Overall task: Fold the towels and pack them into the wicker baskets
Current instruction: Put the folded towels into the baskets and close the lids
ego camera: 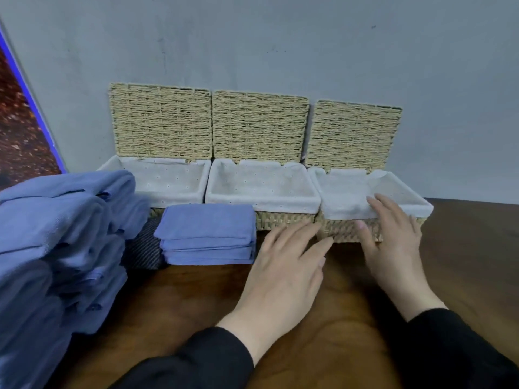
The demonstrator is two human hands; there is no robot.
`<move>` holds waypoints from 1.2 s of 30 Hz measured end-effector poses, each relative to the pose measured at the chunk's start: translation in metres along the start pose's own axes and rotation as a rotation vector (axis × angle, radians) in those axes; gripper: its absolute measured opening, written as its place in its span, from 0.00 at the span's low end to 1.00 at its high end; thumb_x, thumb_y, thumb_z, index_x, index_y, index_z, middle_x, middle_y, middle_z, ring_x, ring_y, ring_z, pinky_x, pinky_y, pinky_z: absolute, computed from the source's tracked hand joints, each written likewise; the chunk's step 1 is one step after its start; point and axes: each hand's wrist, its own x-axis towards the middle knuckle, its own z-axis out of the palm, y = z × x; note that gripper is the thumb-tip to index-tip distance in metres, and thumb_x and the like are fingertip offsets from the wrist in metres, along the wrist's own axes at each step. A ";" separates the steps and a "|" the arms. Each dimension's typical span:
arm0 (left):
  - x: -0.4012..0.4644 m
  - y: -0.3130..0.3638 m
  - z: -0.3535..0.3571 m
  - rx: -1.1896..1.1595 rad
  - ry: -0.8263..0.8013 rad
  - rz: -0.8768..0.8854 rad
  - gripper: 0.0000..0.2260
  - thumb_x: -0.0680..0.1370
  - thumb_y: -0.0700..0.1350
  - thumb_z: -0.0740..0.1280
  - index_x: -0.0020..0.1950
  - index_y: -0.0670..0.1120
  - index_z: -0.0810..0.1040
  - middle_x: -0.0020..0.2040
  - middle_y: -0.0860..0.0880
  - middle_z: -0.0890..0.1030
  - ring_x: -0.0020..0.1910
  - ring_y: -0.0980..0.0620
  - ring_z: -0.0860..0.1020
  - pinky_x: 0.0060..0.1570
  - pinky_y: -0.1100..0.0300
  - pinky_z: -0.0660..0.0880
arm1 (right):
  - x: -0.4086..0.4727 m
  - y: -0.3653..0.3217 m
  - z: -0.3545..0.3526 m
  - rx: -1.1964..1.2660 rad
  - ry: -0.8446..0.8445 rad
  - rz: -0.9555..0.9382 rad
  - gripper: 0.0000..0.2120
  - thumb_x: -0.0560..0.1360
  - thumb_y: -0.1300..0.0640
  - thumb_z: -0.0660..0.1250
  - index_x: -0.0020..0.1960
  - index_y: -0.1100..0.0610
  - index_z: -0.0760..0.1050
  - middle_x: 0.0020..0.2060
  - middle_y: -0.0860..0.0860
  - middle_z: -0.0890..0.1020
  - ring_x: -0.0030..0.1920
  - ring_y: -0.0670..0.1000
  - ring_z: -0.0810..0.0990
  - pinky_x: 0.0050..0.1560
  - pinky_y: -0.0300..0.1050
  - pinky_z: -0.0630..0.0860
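Reaching toward the right basket (pixel 373 209), both hands hold nothing, their fingers straight and spread. The left hand (pixel 286 270) hovers over the table (pixel 463 262) just before the gap between the middle basket (pixel 262 189) and the right one, fingertips close to the wicker; whether they touch it cannot be told. The right hand (pixel 393 242) lies against the right basket's near wall, fingers up on its white-lined rim. Three baskets stand in a row at the far side, lids propped against the wall (pixel 280 46), the left basket (pixel 165 181) partly hidden. A folded stack (pixel 207 234) of blue towels sits just before the left and middle baskets. A large towel pile (pixel 56 242) fills the near left.
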 end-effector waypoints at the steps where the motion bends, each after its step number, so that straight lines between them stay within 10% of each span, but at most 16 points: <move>1: 0.006 0.005 0.009 -0.023 -0.004 -0.007 0.17 0.82 0.46 0.58 0.70 0.48 0.76 0.72 0.48 0.74 0.74 0.49 0.68 0.76 0.49 0.61 | 0.001 0.005 0.003 -0.038 -0.037 0.001 0.25 0.81 0.45 0.60 0.76 0.53 0.68 0.76 0.50 0.68 0.78 0.51 0.62 0.78 0.66 0.51; 11: 0.053 0.018 0.055 -0.140 -0.201 -0.246 0.30 0.82 0.60 0.47 0.81 0.56 0.37 0.82 0.56 0.42 0.81 0.57 0.43 0.77 0.62 0.43 | 0.021 0.016 0.015 -0.033 0.106 -0.054 0.10 0.80 0.50 0.66 0.57 0.52 0.82 0.51 0.48 0.82 0.57 0.53 0.77 0.71 0.66 0.63; 21: 0.046 0.010 0.055 -0.293 -0.024 -0.196 0.25 0.83 0.59 0.48 0.72 0.51 0.75 0.76 0.62 0.64 0.76 0.67 0.54 0.74 0.69 0.48 | -0.012 0.004 -0.013 -0.035 0.218 -0.135 0.16 0.82 0.50 0.62 0.37 0.50 0.77 0.34 0.43 0.75 0.37 0.47 0.74 0.50 0.46 0.65; 36: -0.005 0.036 0.018 -0.349 -0.017 -0.038 0.23 0.84 0.60 0.52 0.62 0.51 0.83 0.70 0.61 0.73 0.76 0.65 0.61 0.75 0.63 0.56 | -0.101 -0.025 -0.083 -0.045 0.183 -0.177 0.18 0.82 0.49 0.63 0.35 0.51 0.79 0.32 0.42 0.76 0.36 0.45 0.74 0.52 0.48 0.70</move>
